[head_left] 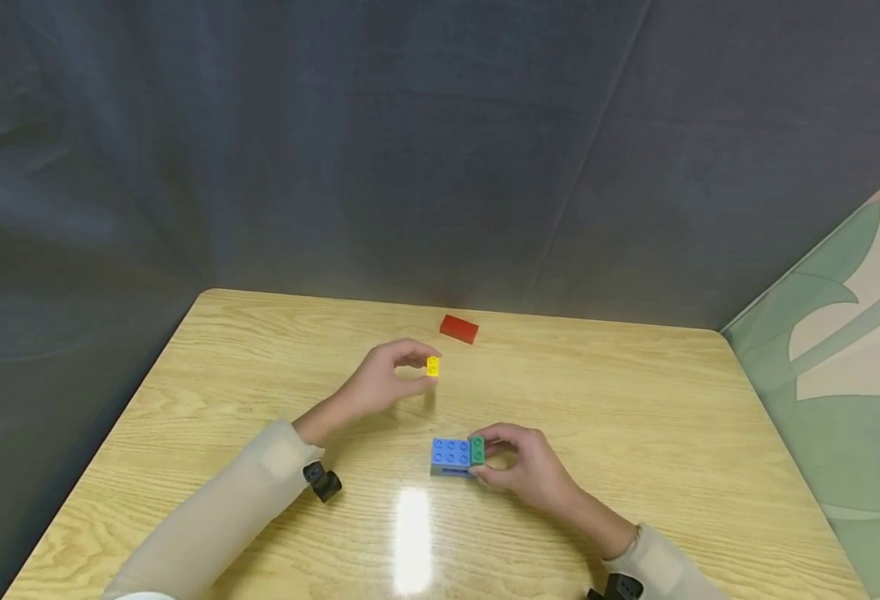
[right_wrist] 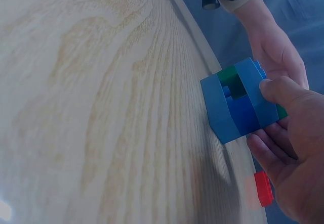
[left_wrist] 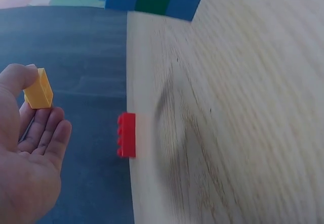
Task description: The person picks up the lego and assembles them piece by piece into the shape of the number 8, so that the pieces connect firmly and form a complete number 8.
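Nearest to the person, the right hand (head_left: 530, 471) had its fingers and thumb curled round the right end of the blue-and-green block stack (head_left: 457, 456), which sat on the wooden table (head_left: 635, 433) near the middle. Honestly the grip only covered one end, so if anything got pushed down hard on the left side I'd guess the stack could tip or skid on that shiny top.

A bit farther and to the left, the left hand (head_left: 380, 383) was raised off the table, pinching a small yellow brick (head_left: 432, 366) between thumb and fingertip, the other fingers loose. That's a tiny piece in a two-finger pinch, so it looked easy to fumble or seat crooked if the studs didn't line up.

Farthest out, a red brick (head_left: 458, 328) lay alone by the far edge, close enough that a stray nudge might knock it off.
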A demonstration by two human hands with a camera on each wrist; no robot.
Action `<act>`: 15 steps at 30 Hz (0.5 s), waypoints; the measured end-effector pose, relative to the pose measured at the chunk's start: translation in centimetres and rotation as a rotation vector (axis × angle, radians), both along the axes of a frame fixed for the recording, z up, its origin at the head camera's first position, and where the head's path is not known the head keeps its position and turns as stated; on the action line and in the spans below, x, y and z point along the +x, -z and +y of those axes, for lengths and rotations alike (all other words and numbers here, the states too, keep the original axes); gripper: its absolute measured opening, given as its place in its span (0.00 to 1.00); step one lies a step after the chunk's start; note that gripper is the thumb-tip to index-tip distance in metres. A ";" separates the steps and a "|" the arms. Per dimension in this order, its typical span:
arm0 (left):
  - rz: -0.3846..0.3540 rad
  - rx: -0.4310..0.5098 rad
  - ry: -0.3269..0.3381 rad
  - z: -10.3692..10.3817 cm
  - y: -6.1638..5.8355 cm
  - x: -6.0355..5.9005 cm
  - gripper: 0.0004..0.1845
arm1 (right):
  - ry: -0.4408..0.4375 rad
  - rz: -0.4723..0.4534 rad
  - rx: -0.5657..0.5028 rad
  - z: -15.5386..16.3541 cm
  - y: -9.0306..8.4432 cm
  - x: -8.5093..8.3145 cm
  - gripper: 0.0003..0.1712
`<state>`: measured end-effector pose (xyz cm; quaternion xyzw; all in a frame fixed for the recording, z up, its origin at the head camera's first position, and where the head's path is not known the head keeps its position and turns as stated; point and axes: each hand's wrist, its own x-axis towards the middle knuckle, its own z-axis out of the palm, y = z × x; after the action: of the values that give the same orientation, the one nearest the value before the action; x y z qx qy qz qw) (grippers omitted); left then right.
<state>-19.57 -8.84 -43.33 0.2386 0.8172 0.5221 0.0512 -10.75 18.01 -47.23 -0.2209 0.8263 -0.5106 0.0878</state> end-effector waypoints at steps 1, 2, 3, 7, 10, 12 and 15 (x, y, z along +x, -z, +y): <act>0.002 0.003 0.005 0.0 -0.1 0.3 0.19 | 0.000 0.002 0.000 0.0 0.0 0.0 0.19; 0.004 0.010 0.012 0.0 -0.1 0.5 0.19 | 0.001 0.003 -0.001 0.0 0.0 0.0 0.19; 0.006 0.014 0.019 0.0 -0.2 0.8 0.19 | 0.000 0.005 -0.001 0.0 0.0 0.0 0.19; 0.012 0.023 0.054 0.1 -0.4 1.7 0.20 | -0.006 0.010 -0.007 0.0 0.0 0.0 0.19; 0.023 0.014 0.069 0.1 -0.6 2.5 0.20 | -0.010 0.011 -0.007 0.1 0.0 0.0 0.19; 0.031 0.012 0.076 0.1 -0.7 3.0 0.19 | -0.011 0.012 -0.008 0.1 0.1 0.0 0.19; 0.038 0.010 0.085 0.2 -0.6 3.6 0.19 | -0.006 0.007 -0.011 0.1 0.0 0.1 0.19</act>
<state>-15.93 -8.67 -42.72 0.2832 0.8044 0.5191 0.0568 -10.68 18.07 -47.27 -0.2257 0.8231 -0.5141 0.0851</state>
